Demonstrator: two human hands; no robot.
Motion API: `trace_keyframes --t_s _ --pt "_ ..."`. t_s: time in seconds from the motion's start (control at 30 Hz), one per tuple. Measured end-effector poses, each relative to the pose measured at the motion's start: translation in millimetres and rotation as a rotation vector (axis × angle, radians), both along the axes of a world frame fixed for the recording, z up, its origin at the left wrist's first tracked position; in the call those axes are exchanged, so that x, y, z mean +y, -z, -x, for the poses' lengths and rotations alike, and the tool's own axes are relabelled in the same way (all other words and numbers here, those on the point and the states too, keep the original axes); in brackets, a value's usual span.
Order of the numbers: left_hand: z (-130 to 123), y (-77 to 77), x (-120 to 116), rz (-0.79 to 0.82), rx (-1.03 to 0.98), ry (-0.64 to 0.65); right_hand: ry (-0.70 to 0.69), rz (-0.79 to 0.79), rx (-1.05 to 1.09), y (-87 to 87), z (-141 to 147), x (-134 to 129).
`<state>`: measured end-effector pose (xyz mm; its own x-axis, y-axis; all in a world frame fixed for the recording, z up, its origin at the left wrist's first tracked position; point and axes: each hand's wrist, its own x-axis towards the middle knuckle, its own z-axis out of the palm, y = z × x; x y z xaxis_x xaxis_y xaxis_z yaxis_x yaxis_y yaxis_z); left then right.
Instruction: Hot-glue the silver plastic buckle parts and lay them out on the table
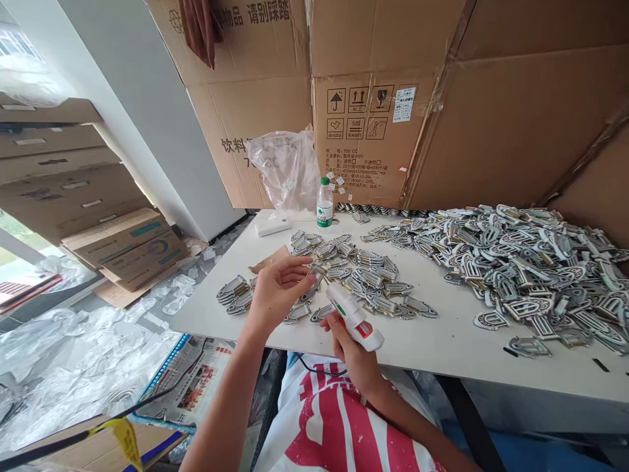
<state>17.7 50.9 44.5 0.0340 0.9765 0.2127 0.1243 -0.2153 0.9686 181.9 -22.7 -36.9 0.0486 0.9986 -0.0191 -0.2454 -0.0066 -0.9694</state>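
Note:
My right hand [354,354] is wrapped round a white electric tool [350,311] with a red-and-green marked body, its thin metal tip pointing up and left. Close to that tip, my left hand [280,288] pinches with thumb and fingers; whatever lies between them is too small to make out. Beyond and beside both hands, many flat grey-and-white arched pieces [371,278] lie in a loose group on the white table [432,347]. A smaller cluster of the same pieces [233,293] is left of my left wrist.
A large heap of similar pieces [531,269] covers the table's right side. A water bottle [325,204], a white box [273,227] and a clear plastic bag [285,164] stand at the back, before tall cardboard [373,52]. A blue-edged basket [171,360] is below left.

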Motion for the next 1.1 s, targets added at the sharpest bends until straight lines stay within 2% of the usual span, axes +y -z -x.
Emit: trace_keyframes --t_s 0.2,0.5,0.7,0.8,0.93,1.1 --pt "-2.8 -3.3 -3.5 -0.011 0.0 0.008 0.011 0.011 0.005 -3.7 1.4 0.8" --pt "-3.0 -2.3 -6.5 -0.013 0.014 0.001 0.032 0.025 0.015 6.7 -0.1 3.1" --pt "-5.8 -4.7 -9.2 -0.025 0.011 -0.022 0.042 0.106 0.066 2.4 0.5 3.6" --pt "-6.2 -3.5 -9.1 -0.037 0.027 -0.024 0.036 0.078 0.024 2.3 -0.4 3.3" --pt "-5.8 -0.2 -8.7 -0.131 0.104 -0.061 0.056 0.033 -0.02 4.3 -0.6 3.4" --pt "-2.3 -1.7 -10.1 -0.348 0.305 -0.063 0.037 0.05 0.03 1.2 0.1 2.5"
